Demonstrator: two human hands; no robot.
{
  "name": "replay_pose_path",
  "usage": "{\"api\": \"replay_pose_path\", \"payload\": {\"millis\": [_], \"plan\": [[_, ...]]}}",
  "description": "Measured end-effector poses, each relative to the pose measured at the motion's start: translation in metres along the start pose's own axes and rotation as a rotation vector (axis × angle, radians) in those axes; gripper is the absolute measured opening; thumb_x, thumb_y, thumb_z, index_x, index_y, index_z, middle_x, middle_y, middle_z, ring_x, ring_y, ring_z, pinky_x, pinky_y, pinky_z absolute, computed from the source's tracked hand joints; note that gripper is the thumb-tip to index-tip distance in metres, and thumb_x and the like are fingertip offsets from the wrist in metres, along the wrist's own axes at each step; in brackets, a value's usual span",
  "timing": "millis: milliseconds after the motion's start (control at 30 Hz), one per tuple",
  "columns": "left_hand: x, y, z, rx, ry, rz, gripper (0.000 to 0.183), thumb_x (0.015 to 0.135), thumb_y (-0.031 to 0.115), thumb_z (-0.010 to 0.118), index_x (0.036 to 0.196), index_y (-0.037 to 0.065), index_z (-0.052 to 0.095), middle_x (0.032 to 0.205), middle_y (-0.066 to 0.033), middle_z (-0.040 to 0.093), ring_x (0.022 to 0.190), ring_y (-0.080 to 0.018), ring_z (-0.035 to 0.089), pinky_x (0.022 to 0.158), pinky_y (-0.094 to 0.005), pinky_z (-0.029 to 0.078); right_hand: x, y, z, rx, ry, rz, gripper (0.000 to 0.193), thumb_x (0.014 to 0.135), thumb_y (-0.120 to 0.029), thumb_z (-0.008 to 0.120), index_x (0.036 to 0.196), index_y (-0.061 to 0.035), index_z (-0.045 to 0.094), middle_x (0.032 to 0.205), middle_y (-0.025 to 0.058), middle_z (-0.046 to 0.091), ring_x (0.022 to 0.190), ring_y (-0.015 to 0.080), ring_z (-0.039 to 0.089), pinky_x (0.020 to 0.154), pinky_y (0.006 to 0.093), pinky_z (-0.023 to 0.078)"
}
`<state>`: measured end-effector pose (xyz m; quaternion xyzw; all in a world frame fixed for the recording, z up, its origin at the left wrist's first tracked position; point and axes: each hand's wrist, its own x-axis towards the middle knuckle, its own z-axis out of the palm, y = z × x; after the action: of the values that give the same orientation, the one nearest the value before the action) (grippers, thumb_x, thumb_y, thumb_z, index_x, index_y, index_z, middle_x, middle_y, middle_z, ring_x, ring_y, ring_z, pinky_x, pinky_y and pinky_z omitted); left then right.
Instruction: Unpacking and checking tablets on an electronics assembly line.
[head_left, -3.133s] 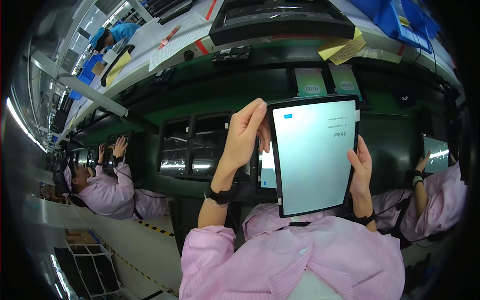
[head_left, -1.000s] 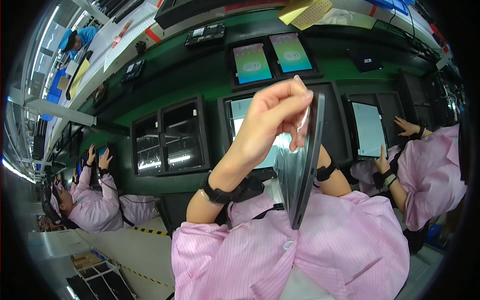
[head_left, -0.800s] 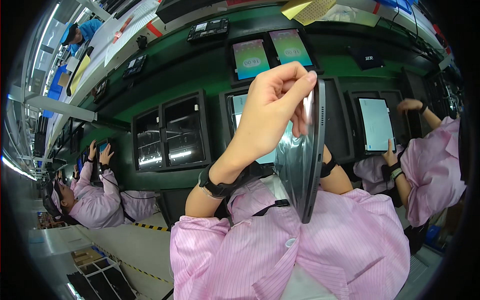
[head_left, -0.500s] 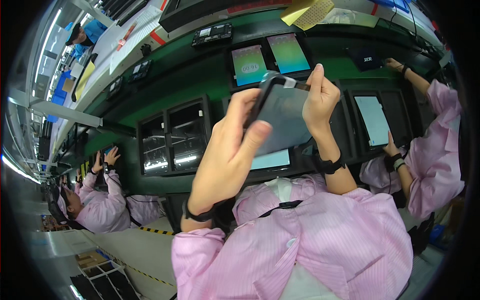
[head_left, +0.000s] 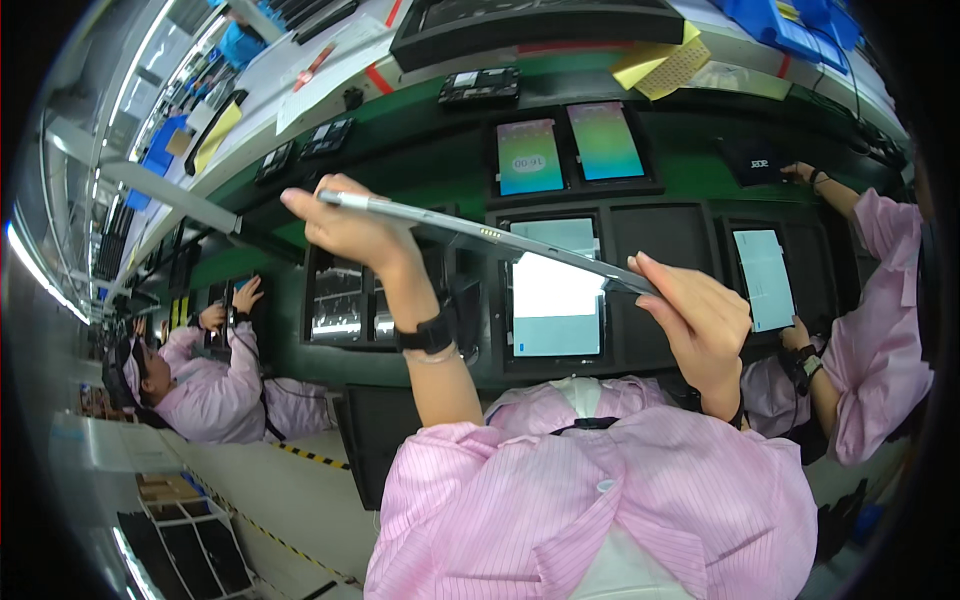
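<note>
A tablet is held up edge-on, its thin grey side with a row of small gold contacts facing me. My left hand grips its upper left end, with the fingers behind it. The lower right end is pinched between the thumb and fingers of my right hand. Below it, a second tablet with a lit white screen lies in a black tray. Beyond, two tablets with lit colourful screens rest side by side in another black tray.
To the left, dark-screened tablets lie in a tray. A co-worker's hand touches a white-screened tablet at the right. Another co-worker sits at the far left. Opened devices and yellow sheets lie toward the back.
The tablet has turned from showing its broad face to edge-on. My left hand has moved left and away from me, my right hand right and nearer. More of the white-screened tablet below shows.
</note>
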<state>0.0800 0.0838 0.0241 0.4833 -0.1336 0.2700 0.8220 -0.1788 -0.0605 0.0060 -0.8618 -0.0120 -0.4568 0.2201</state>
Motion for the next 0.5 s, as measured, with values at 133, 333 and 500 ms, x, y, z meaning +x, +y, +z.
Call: {"api": "replay_pose_path", "payload": {"millis": [133,333,500], "plan": [[-0.006,-0.011,-0.004,0.009,-0.044,-0.040,0.061,0.099,0.037,0.025,0.046,0.009,0.035,0.041,-0.0044,0.032,0.033,-0.0130,0.030,0.033,-0.0226,0.024,-0.006,-0.008,-0.008,0.127,-0.056,0.047,0.027,0.070,0.000,0.070,0.097,0.0047,0.067,0.076,0.0140,0.066,0.066,0.0261,0.066,0.060,0.0296,0.051],[-0.012,-0.009,0.004,-0.073,-0.276,-0.178,0.060,0.098,0.036,0.026,0.044,0.009,0.034,0.038,-0.0035,0.029,0.031,-0.0128,0.025,0.032,-0.0244,0.020,-0.004,0.016,-0.003,0.695,-0.242,0.666,0.019,0.086,-0.010,0.058,0.080,0.0043,0.068,0.071,0.0097,0.067,0.065,0.0143,0.063,0.057,0.0233,0.046],[-0.025,-0.002,0.018,-0.123,-0.417,-0.159,0.062,0.098,0.034,0.026,0.042,0.009,0.034,0.036,-0.0032,0.029,0.031,-0.0122,0.025,0.033,-0.0241,0.020,0.001,0.060,0.052,0.825,-0.102,0.674,0.022,0.089,-0.016,0.057,0.083,0.0027,0.067,0.072,0.0080,0.066,0.063,0.0120,0.062,0.052,0.0204,0.042]]}}
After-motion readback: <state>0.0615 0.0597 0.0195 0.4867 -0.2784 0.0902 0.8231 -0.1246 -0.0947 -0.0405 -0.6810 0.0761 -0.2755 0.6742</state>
